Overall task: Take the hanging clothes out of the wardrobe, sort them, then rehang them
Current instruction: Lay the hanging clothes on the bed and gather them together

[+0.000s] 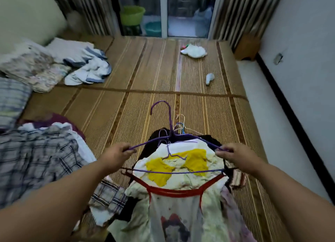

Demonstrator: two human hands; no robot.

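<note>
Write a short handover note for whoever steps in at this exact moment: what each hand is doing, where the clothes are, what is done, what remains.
Left hand and right hand each pinch one end of an empty purple wire hanger.
It is held above the clothes pile, with spare hangers beyond on the woven mat.
Plaid clothes lie left.
Done: clothes out.
Left: sorting, rehanging.

**Hidden and cut off**

Plaid shirt (34, 162): cut by left edge. Dark garment (154, 143): mostly under the white top (183, 176). Hangers (179, 125) behind the purple hanger (169, 122): tangled, number unclear. Print (174, 225) on the white top: blurred, cut by bottom edge. Small white object (210, 78) on the mat (145, 69): unidentifiable. Both forearms leave the frame.
</note>
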